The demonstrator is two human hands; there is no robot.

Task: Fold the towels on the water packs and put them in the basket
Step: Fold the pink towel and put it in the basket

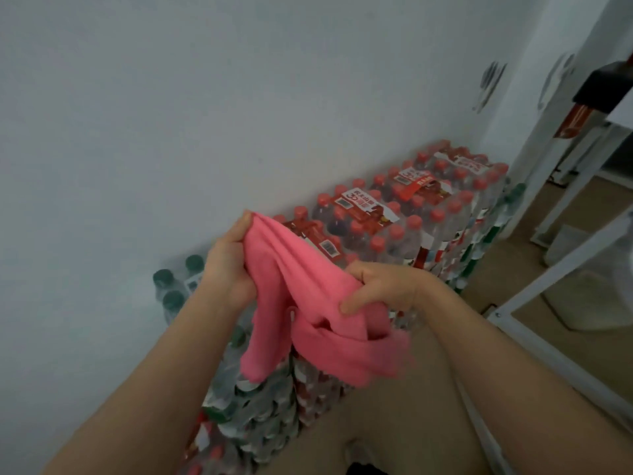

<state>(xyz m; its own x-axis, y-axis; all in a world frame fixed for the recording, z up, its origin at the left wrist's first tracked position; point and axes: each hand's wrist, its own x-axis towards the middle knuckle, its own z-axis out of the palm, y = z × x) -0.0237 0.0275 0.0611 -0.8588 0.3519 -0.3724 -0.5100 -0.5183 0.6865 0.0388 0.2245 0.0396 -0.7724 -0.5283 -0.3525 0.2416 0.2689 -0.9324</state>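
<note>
A pink towel (310, 303) hangs bunched and unfolded between both hands, held in the air over the stacked water packs (404, 214). My left hand (229, 265) pinches its upper edge at the far left. My right hand (380, 286) grips a crumpled part lower and to the right, with loose folds drooping below it. The packs carry red-capped bottles wrapped in plastic along the wall. No basket is clearly visible.
Green-capped bottles (171, 286) stand against the white wall at the left. A white metal frame (561, 265) runs diagonally at the right, with pale containers (589, 299) behind it on the tan floor. A dark red-marked object (596, 94) sits at the upper right.
</note>
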